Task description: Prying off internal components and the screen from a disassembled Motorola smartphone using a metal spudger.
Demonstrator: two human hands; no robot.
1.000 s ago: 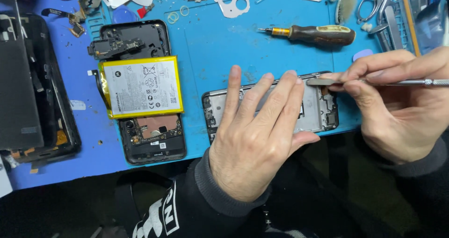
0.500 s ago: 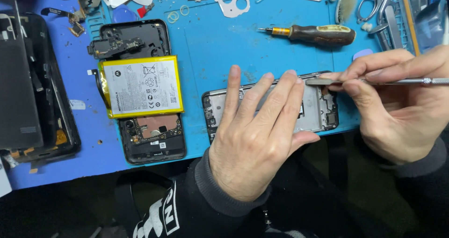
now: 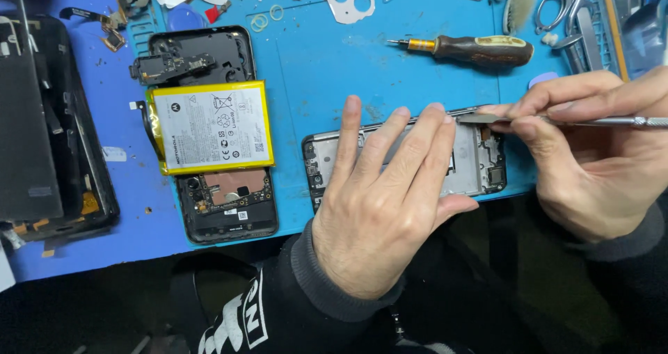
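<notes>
Prying at the frame's top edge.
Left hand lies flat on the frame at the mat's near edge; right hand pinches the tool, tip seemingly under the rim. Keep it shallow, pressure steady.

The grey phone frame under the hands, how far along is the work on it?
Done: the grey phone frame lies stripped open on the blue mat; a yellow-edged white battery rests on another opened black phone. In hand: the left hand presses the frame flat while the right hand works a thin metal pry tool at its upper edge. Left: small parts remain in the frame's right end.
</notes>
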